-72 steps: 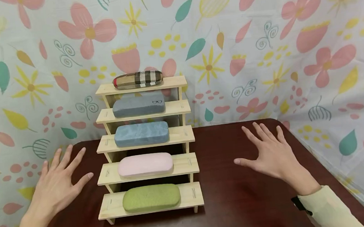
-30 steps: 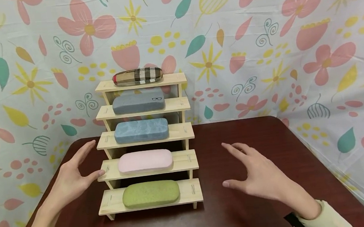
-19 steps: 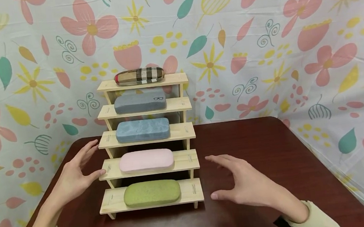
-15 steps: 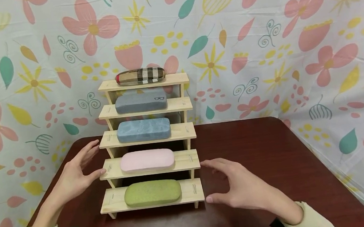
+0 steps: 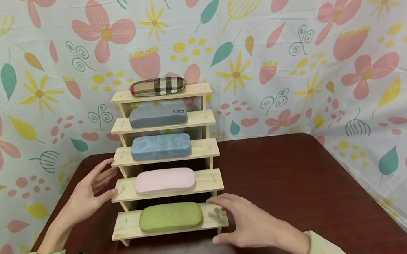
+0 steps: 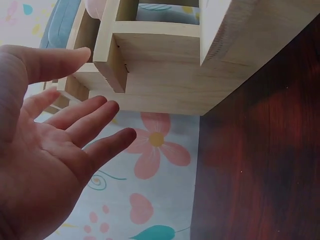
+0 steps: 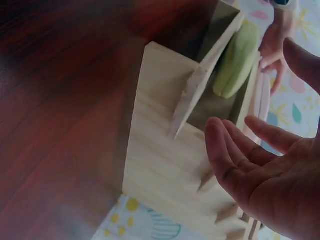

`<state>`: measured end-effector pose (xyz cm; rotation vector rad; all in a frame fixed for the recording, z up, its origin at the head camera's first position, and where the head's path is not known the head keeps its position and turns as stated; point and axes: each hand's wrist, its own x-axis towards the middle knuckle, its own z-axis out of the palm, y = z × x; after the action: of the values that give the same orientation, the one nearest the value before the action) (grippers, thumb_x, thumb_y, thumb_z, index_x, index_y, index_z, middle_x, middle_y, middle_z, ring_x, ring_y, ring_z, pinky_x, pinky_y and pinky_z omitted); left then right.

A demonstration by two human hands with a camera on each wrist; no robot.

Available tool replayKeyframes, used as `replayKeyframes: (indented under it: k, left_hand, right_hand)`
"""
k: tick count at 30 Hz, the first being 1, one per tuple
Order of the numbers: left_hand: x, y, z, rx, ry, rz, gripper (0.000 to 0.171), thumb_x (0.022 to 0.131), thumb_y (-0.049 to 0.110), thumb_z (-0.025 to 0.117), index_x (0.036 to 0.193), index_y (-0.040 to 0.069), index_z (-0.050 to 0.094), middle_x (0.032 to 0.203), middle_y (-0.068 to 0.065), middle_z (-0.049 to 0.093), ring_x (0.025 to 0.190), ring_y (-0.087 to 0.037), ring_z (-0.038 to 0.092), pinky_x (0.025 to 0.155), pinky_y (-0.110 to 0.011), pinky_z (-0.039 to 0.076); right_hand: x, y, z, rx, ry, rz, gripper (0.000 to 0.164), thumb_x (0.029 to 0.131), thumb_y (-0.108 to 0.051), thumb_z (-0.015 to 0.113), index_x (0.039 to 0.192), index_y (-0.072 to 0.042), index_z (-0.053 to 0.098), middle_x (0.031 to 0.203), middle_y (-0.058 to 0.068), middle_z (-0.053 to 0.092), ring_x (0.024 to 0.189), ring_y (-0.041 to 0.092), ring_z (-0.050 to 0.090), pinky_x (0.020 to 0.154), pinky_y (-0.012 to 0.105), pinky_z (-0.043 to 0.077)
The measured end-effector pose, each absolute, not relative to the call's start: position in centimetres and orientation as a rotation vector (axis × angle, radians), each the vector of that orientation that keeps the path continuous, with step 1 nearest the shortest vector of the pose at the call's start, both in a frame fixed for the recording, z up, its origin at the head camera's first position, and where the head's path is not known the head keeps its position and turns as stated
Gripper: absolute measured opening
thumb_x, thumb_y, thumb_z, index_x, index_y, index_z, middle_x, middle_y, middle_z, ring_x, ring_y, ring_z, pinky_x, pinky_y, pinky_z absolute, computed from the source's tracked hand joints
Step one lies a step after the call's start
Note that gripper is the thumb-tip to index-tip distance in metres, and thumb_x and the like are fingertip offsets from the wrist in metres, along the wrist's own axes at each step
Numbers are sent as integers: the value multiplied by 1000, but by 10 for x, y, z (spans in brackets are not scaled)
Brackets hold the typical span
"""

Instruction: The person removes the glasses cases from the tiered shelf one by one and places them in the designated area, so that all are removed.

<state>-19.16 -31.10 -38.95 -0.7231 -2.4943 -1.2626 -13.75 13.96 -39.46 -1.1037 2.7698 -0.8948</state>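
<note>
Head: cupped right hand (image 5: 248, 223) near green case (image 5: 170, 217)

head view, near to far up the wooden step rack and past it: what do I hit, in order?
Green case → pink case → blue case → grey case → plaid case → floral backdrop.

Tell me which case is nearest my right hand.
The green case, on the bottom step, beside your right hand; the pink, blue, grey and plaid sit higher.
</note>
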Motion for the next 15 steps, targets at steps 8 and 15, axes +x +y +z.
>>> replayKeyframes:
  k: [8, 15]
  left_hand:
    - [-193, -315, -394, -779, -2492, -1340, 87, 92, -11, 75, 166, 10, 33, 143, -32, 57, 129, 0, 57, 95, -16, 51]
    - [-199, -320, -398, -811, -2471, -1446, 90, 91, -16, 73, 166, 9, 30, 144, -35, 55, 131, -6, 59, 95, -20, 54]
  right_hand:
    - [-146, 125, -404, -1073, 2708, -1024, 77, 87, -41, 89, 151, -14, 55, 140, 2, 61, 118, 17, 62, 97, 40, 54]
    - [-152, 112, -416, -1095, 2725, -1098, 73, 88, -38, 88, 147, -9, 58, 131, 1, 66, 114, 17, 63, 97, 40, 54]
